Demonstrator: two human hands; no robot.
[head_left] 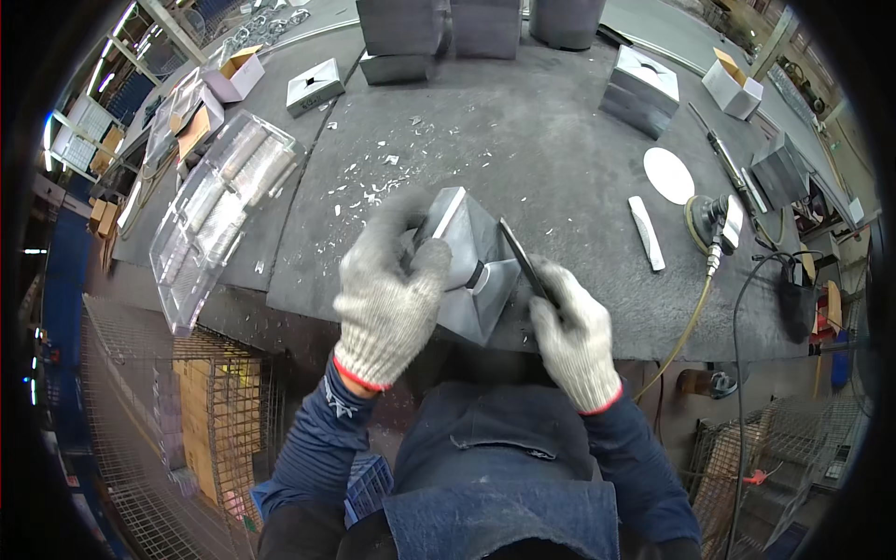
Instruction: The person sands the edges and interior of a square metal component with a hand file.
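Note:
A grey box (481, 291) with a dark opening in its face stands tilted near the front edge of the work table. My left hand (387, 303), in a knitted white glove with a red cuff, is at its left side. The thumb lies against the box, while the other fingers are smeared by motion near its upper left edge. In my gloved right hand (574, 336) is a long, flat, dark blade-like tool (520, 252). It points up and away, just right of the box, and whether it touches the box cannot be told.
White flakes (373, 187) litter the dark table (541, 131). Clear plastic trays (219, 210) lie left. A round sander (709, 224) with a yellow hose, a white disc (669, 175) and a white strip (646, 233) lie right. Grey boxes (397, 28) stand behind; a wire cage (219, 411) is below left.

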